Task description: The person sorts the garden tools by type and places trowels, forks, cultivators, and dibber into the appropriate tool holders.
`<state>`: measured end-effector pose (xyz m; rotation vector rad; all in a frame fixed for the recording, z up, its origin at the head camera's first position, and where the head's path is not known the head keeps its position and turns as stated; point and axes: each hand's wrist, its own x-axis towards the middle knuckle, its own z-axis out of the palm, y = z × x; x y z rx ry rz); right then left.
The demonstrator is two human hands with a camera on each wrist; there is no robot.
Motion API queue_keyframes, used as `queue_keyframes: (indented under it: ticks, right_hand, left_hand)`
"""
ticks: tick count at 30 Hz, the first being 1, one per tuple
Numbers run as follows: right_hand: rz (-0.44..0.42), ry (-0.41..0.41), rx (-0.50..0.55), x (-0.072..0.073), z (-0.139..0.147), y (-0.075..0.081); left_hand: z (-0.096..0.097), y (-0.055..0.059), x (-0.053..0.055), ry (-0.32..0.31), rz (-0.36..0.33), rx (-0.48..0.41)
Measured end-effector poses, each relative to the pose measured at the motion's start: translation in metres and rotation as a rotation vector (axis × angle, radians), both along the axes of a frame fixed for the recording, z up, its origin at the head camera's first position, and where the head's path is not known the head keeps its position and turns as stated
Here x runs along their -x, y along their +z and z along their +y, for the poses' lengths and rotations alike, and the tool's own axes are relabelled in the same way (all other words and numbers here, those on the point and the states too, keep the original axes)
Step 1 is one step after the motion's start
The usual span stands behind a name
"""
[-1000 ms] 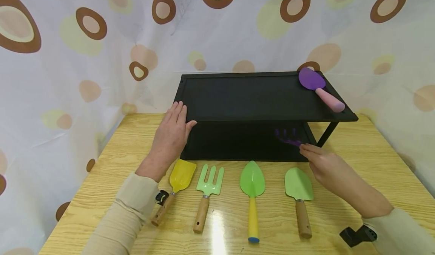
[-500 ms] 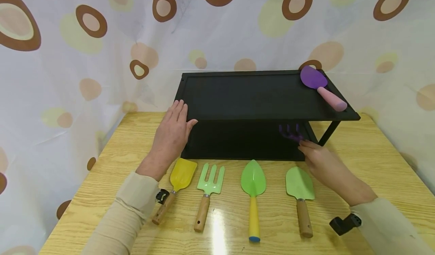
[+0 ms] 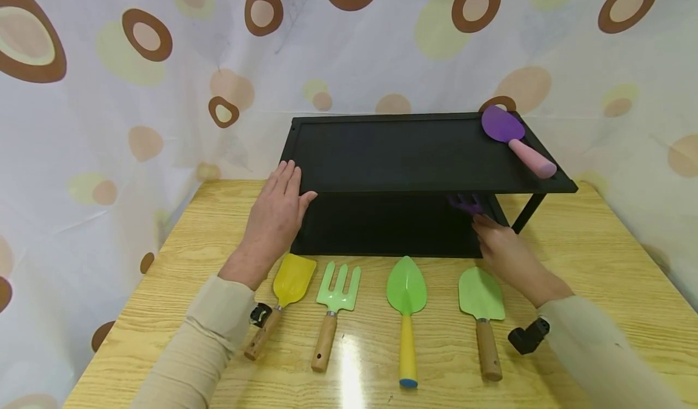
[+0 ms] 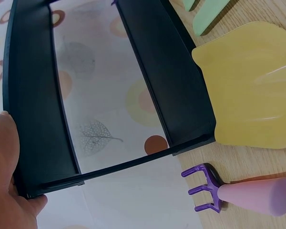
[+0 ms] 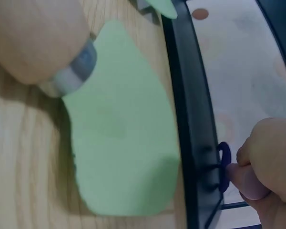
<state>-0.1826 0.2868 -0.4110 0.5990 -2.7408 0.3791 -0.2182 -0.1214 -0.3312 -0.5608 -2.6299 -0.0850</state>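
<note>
My left hand (image 3: 271, 215) rests over the front left corner of the black two-tier shelf (image 3: 392, 154), fingers straight and thumb spread in the head view. My right hand (image 3: 515, 260) pinches a small hand rake (image 3: 465, 204) above the right part of the lower tier. The rake's purple tines are partly hidden under the upper tier; its pink handle (image 5: 250, 183) shows in the right wrist view. A purple trowel (image 3: 504, 127) with a pink handle lies on the upper tier at the right.
In front of the shelf lie a yellow shovel (image 3: 292, 282), a green fork (image 3: 337, 294), a green pointed trowel (image 3: 406, 291) and a light green shovel (image 3: 481, 297). Another purple rake (image 4: 212, 188) lies by the shelf's left end. A patterned curtain (image 3: 349, 63) hangs behind.
My right hand has moved forward and slightly left, taking the rake deeper under the upper tier. My left hand has stayed on the shelf corner.
</note>
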Motion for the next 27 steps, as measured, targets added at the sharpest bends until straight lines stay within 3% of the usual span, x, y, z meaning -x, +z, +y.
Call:
queue_keyframes:
  ticks: [8,27]
  right_hand:
    - [-0.111,-0.087,0.002,0.011,-0.002,-0.01]
    - [-0.195,-0.098,0.005,0.024,-0.004,-0.019]
  left_hand:
    - [0.001,0.0,0.0,0.004,-0.018,-0.009]
    - [0.0,0.001,0.0,0.002,-0.012,0.0]
